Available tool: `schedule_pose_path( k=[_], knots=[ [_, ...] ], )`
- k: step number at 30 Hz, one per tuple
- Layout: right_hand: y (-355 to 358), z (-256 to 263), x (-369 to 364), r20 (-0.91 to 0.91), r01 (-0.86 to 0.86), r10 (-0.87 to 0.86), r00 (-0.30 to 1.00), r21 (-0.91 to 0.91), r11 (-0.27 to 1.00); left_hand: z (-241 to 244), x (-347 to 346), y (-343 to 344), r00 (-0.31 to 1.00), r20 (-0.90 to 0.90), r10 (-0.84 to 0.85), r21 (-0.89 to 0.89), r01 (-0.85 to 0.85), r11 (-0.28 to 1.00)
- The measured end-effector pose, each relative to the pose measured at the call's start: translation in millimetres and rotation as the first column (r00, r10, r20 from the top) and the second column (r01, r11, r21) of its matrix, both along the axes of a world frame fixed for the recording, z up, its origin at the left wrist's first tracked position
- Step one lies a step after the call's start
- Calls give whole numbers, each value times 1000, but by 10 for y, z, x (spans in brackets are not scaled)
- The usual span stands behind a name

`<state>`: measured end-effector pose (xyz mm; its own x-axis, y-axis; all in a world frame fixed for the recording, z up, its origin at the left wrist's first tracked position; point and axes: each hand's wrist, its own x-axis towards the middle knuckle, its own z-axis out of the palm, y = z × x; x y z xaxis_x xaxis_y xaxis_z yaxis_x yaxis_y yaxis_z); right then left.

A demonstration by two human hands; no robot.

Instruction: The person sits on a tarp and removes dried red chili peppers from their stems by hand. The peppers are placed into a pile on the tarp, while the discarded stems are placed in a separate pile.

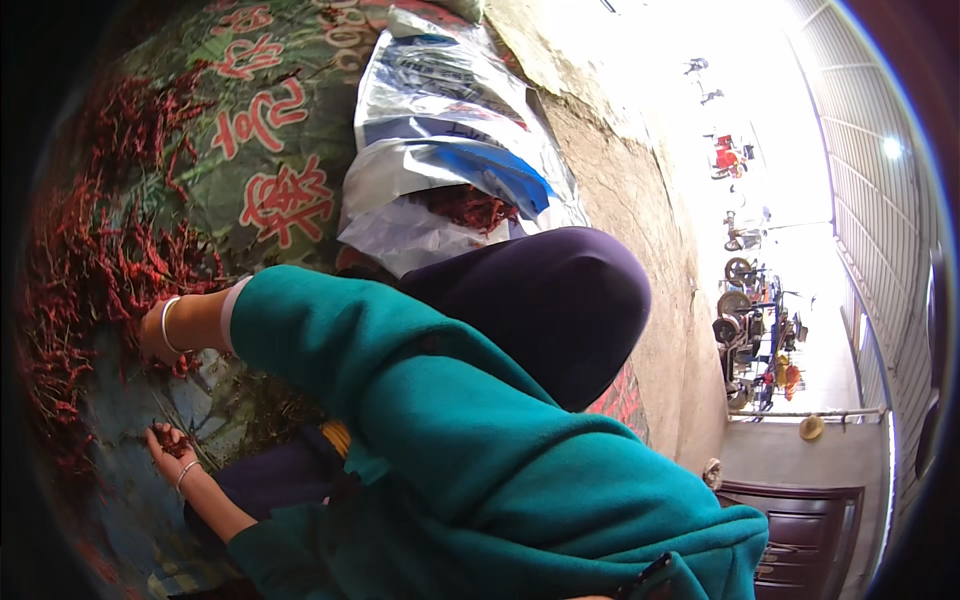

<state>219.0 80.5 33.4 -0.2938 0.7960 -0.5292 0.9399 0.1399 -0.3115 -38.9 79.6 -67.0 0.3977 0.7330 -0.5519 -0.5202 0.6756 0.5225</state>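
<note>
My right hand [159, 336], with a light-coloured bangle at its wrist, reaches down at the edge of a spread of dried red chili peppers [112, 262]; its fingers are mostly hidden. Palm up, my left hand [174, 445] holds a small bunch of dried red chilies [172, 441] in curled fingers and wears a bangle too. Beyond my raised knee [592, 292], a white and blue plastic sack [457, 97] lies on its side, its mouth gaping, with more dried red chilies [480, 210] inside. Thin green-brown stems [180, 409] lie between my hands.
A printed green sheet [300, 157] with large red characters covers the ground under the chilies. Concrete floor [637, 225] stretches past the sack. Farther off stand several motorcycles or scooters [727, 157], a dark red door [810, 532] and a corrugated roof [862, 150].
</note>
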Motion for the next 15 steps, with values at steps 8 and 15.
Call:
schedule_pose_path(
  k=[8, 15],
  knots=[
    [-1039, 1234, 1270, -258, -320, 439, 861, 396, 861, 943, 1182, -631, 895, 204, -397, -70, 418, 906],
    [-3019, 2457, 2280, -495, 663, -506, 707, 213, 718, 1716, 2634, -1498, 784, 206, -586, -59, 608, 792]
  ],
)
